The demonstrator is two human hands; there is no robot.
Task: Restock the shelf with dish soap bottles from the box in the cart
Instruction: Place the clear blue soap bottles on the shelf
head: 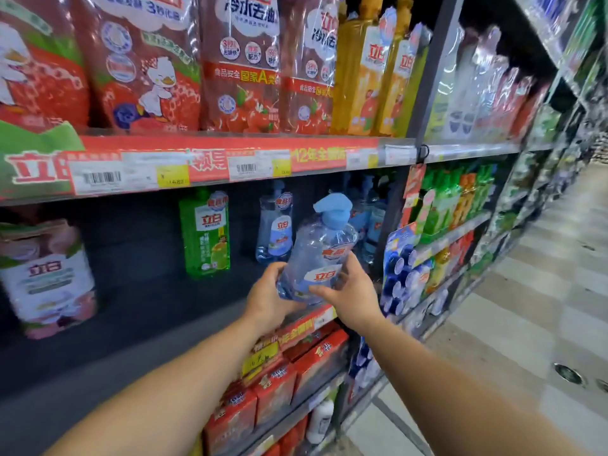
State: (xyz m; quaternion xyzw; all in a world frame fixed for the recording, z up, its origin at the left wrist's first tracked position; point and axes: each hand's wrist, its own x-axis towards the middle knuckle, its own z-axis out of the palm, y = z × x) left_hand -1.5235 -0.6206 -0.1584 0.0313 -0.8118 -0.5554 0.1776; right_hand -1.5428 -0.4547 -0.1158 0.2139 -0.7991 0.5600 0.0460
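Both your hands are on one clear blue dish soap bottle — left hand curled round its lower left side, right hand wrapped on the lower right, fingers across the label. The bottle is tilted, pump cap up and leaning right, held just in front of the middle shelf near its front edge, toward the right end of that bay. Whether the base touches the shelf, you can't tell — your hands cover it.

Behind it, at the back of the same shelf: another clear blue bottle upright, more blue bottles packed toward the right upright post. A green bottle stands upright left of those, apart from them. Far left end of the shelf: a white-and-pink refill pack.

Shelf above: red strawberry refill pouches in a row, two orange bottles at the right end. Its front edge carries a red price strip with barcode tags and yellow price tags.

Shelf below, under your forearms: red boxes along the front edge, a white bottle lower still.

Next bay to the right: green and orange bottles, blue-and-white packs hanging at the post. Tiled aisle floor runs off to the right.
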